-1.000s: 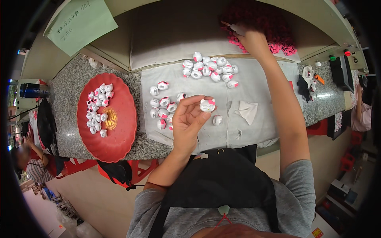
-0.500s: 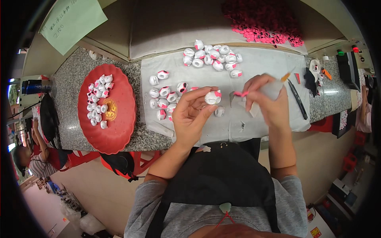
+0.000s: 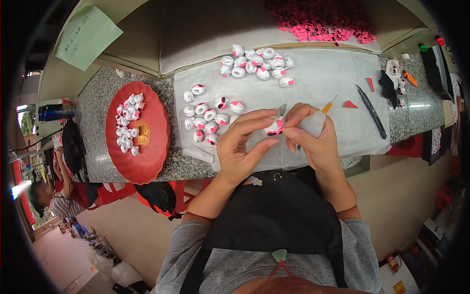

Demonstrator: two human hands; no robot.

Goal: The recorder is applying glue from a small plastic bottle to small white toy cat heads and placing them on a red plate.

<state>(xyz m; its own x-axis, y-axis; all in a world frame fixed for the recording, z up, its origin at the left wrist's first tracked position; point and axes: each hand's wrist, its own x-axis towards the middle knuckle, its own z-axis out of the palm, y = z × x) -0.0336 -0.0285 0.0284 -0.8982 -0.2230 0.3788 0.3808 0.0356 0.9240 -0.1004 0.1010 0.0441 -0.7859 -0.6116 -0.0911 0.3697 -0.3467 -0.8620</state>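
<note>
Closed around a small white rounded figurine (image 3: 270, 130), my left hand (image 3: 240, 147) keeps it up above the white sheet. My right hand (image 3: 323, 149) meets it from the other side, thumb and forefinger at a pink-and-black piece (image 3: 279, 128) lying against the figurine. A translucent squeeze bottle (image 3: 312, 125) with an orange needle tip (image 3: 328, 107) is also tucked in my right hand, its tip pointing away from me. Several similar figurines (image 3: 210, 115) with pink parts stand on the sheet left of my hands. The fingers partly hide the held figurine.
More figurines (image 3: 263, 73) cluster at the back of the white sheet (image 3: 338, 73). A red scalloped tray (image 3: 134, 169) with several figurines stands left. Loose pink pieces (image 3: 338, 32) are heaped behind. A black pen (image 3: 370, 111) and pink scraps (image 3: 350, 104) lie right.
My right hand has moved left and brought the pink piece against the figurine. My left hand has shifted slightly right with the figurine, which is now turned.
</note>
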